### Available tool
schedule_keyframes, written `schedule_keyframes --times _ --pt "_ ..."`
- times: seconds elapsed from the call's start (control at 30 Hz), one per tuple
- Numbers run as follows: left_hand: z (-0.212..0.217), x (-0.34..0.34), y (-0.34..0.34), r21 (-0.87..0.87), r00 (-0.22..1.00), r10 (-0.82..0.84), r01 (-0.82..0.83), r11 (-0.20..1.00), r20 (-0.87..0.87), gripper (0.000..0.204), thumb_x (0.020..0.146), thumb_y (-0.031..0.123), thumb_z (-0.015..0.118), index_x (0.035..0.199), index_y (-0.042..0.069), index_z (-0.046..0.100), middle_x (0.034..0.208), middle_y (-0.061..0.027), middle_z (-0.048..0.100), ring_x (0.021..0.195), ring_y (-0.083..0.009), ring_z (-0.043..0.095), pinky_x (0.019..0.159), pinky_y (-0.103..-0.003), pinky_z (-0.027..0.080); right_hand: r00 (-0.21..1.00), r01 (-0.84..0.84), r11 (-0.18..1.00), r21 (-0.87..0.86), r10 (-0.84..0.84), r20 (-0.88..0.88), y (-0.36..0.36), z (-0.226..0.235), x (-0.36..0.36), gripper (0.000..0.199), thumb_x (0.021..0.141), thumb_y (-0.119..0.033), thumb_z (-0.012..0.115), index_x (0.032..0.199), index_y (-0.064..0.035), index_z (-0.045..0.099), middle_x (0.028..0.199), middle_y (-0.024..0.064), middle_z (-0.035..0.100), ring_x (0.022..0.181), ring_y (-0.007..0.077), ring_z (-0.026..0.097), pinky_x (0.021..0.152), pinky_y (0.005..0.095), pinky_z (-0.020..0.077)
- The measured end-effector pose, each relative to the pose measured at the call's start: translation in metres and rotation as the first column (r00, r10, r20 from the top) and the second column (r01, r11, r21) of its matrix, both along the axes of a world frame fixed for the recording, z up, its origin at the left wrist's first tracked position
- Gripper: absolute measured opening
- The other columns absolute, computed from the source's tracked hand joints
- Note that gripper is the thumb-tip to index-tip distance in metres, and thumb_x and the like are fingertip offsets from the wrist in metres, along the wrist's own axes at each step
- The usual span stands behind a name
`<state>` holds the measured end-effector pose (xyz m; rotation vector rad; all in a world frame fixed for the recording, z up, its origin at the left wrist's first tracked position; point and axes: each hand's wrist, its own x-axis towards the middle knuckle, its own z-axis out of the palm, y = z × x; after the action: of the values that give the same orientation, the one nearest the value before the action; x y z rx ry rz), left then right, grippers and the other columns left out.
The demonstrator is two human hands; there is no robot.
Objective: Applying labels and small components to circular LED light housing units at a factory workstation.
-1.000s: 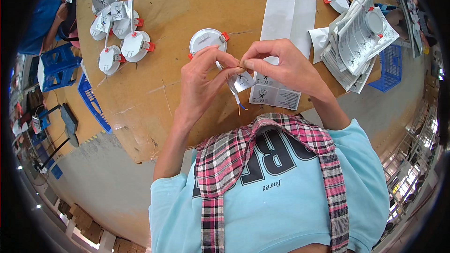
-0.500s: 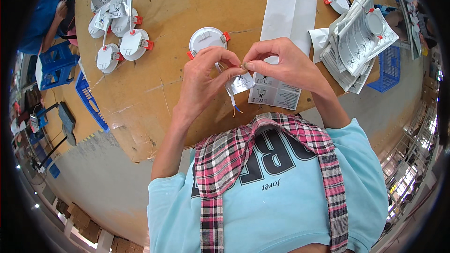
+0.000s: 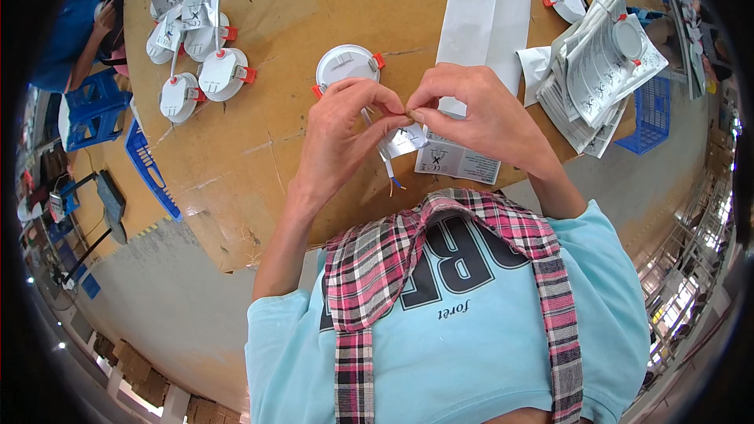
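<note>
My left hand and my right hand meet fingertip to fingertip above a brown cardboard-covered table. Both pinch a thin white cable whose bare coloured ends hang toward me. A small silver label hangs under the pinch on the cable. The cable leads back to a round white downlight with red spring clips, lying just beyond my left hand. A white printed leaflet lies flat below my right hand.
Several white downlights with red clips lie at the far left. A folded white sheet and a stack of leaflets sit at the right. A blue crate stands beyond the table edge. Another person in blue works at the far left.
Both hands stayed pinched on the cable and shifted only slightly. The silver label turned a little under the fingers.
</note>
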<state>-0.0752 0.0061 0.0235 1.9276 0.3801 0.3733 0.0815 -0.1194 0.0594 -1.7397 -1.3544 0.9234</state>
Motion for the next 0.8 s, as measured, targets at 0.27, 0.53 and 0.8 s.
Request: schedule_keyframes --times 0.27,0.53,0.8 --pt "-0.006 0.001 0.000 0.163 0.994 -0.054 0.038 0.986 0.095 0.018 0.070 0.007 0.075 0.082 0.006 0.061 0.079 -0.0018 0.062 0.078 -0.0218 0.059 0.083 -0.035 0.046 0.998 -0.012 1.000 0.003 0.012 0.059 -0.001 0.000 -0.001 0.009 0.077 -0.001 0.062 0.084 0.0016 0.066 0.074 0.0089 0.063 0.070 0.0202 0.060 0.065 0.0305 0.0475" --pt "-0.007 0.002 -0.003 0.197 0.994 0.001 -0.022 0.980 0.106 0.021 0.068 0.004 0.075 0.082 0.007 0.060 0.083 -0.0030 0.059 0.081 -0.0223 0.059 0.077 -0.036 0.047 0.987 0.062 0.996 -0.058 -0.070 -0.147 0.000 -0.003 0.000 0.017 0.078 -0.009 0.060 0.085 0.0040 0.066 0.074 0.0131 0.065 0.069 0.0193 0.063 0.066 0.0301 0.0497" --pt "-0.008 -0.001 -0.006 0.288 0.970 0.044 -0.114 0.951 0.237 0.023 0.065 -0.002 0.075 0.081 0.007 0.061 0.092 -0.0061 0.056 0.088 -0.0231 0.058 0.074 -0.037 0.048 0.861 0.102 0.975 -0.200 -0.187 -0.473 0.000 -0.011 0.001 0.018 0.083 -0.013 0.060 0.084 0.0037 0.066 0.074 0.0037 0.063 0.070 0.0096 0.057 0.068 0.0249 0.0465"
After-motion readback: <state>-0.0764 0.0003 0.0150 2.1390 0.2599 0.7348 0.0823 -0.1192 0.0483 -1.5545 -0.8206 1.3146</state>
